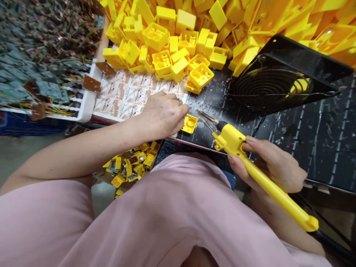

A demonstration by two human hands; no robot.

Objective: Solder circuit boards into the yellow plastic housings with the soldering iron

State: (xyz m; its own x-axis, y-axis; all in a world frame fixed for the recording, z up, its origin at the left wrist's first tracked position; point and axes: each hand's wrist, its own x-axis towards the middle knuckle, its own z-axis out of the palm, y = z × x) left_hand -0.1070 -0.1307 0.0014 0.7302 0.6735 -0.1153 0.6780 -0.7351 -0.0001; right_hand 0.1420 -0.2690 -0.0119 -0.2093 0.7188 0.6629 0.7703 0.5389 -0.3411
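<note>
In my right hand [274,163] is a yellow soldering gun [267,178], its metal tip and a thin feed tube pointing up and left. The tip hovers above the black work surface, apart from the small yellow plastic case [190,124]. That open case lies near the table's front edge, its round grille pattern showing. My left hand [167,113], with a ring on one finger, is closed at the case's left side and covers part of it. The fingertips of this hand are mostly hidden beneath it.
Yellow plastic cases [162,61] are heaped along the back. A black fan [272,85] stands at the right rear. On the left, a white tray [86,105] holds many wired circuit boards. Below the table edge is a box of yellow parts [133,163].
</note>
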